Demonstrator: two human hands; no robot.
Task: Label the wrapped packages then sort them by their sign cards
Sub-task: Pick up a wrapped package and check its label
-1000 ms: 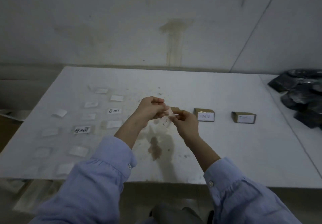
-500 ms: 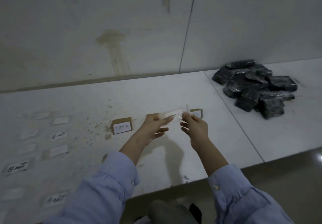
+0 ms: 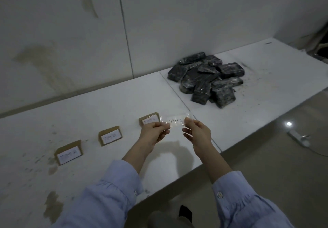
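You pinch the taped label (image 3: 175,121) taut between your left hand (image 3: 154,135) and right hand (image 3: 197,133), thumb and fingertips clamped on each end, in the air just before the rightmost of the sign cards (image 3: 148,119). If it slackens, the film, probably sticky, may fold onto itself or cling to your fingers, and the crinkled wrap on the packages (image 3: 207,78) may take it crooked. You have one label, three sign cards in a row, and roughly ten heaped packages, which overlap too much to count exactly.
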